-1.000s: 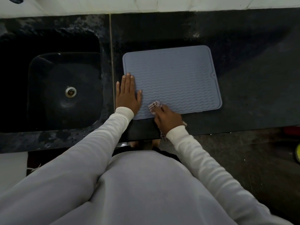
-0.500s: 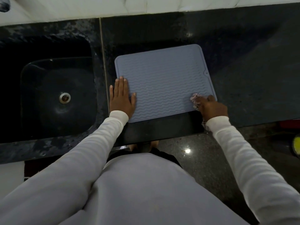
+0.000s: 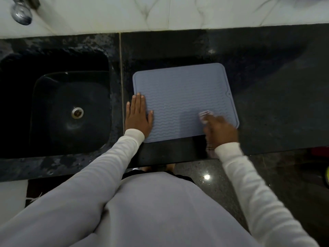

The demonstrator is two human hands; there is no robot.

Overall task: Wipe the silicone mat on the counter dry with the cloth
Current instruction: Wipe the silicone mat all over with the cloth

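Mat (image 3: pixel 181 97) under flat, splayed left hand (image 3: pixel 138 118) (right hand (image 3: pixel 220 131) fisted around cloth (image 3: pixel 204 115)).

Dark stone counter (image 3: pixel 267 113), grey mat (image 3: pixel 179 97) flat on it, seemingly wet

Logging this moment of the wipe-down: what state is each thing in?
Silicone mat: flat on counter, a few droplets visible.
Cloth: bunched, pressed on the mat's near right part.
Right hand: shut on cloth, blurred.
Left hand: open, flat on mat's left edge.
Sink: no dishes.
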